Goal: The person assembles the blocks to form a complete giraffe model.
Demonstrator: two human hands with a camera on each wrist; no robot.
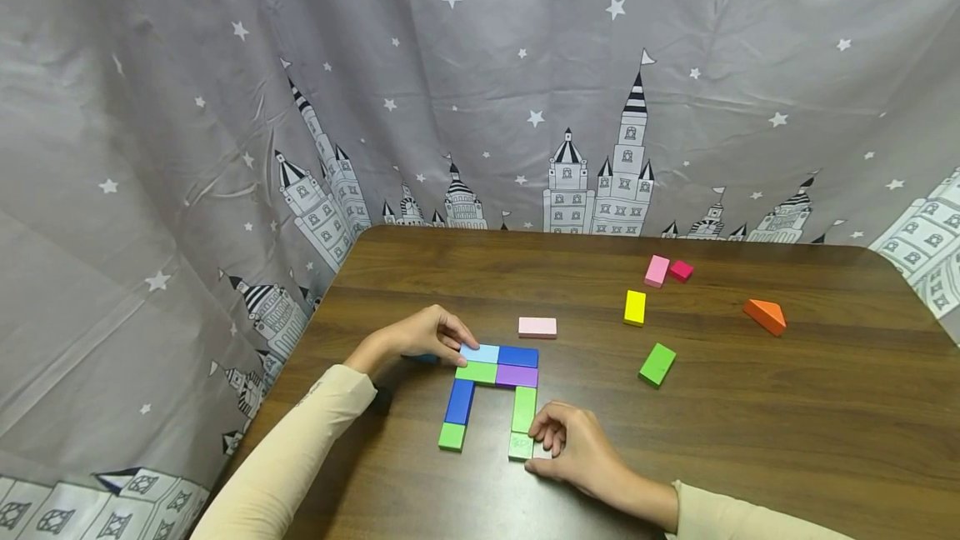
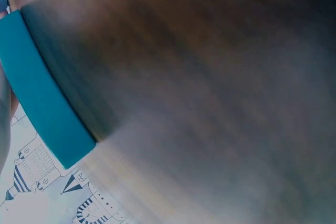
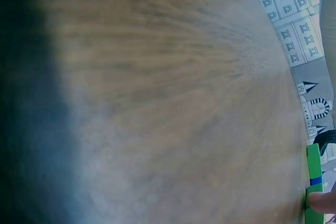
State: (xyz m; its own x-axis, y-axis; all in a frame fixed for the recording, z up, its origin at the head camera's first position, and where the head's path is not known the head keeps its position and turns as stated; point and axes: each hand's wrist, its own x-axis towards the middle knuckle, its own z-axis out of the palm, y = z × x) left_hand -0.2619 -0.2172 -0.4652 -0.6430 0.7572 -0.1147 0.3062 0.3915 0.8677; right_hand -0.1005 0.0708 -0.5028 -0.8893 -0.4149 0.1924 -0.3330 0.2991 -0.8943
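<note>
Thumb and fingers of my left hand [image 1: 429, 334] pinch the left end of a light blue block [image 1: 482, 353], which lies in line with a dark blue block [image 1: 519, 357]. Below these lie a green block [image 1: 477, 372] and a purple block [image 1: 517, 376]. Two legs run toward me: a blue block [image 1: 459, 401] with a small green one [image 1: 452, 437], and a green block [image 1: 524, 409] with a light green block [image 1: 521, 446]. My right hand [image 1: 581, 448] pinches that light green block from its right side. In the right wrist view a fingertip [image 3: 323, 202] touches green.
A teal-blue block [image 2: 44, 90] lies beneath my left wrist. Beyond are a pale pink block [image 1: 537, 327], yellow block [image 1: 634, 307], pink block [image 1: 656, 271], small red block [image 1: 681, 271], green block [image 1: 657, 365] and orange triangle [image 1: 765, 316]. A curtain [image 1: 480, 65] borders the table.
</note>
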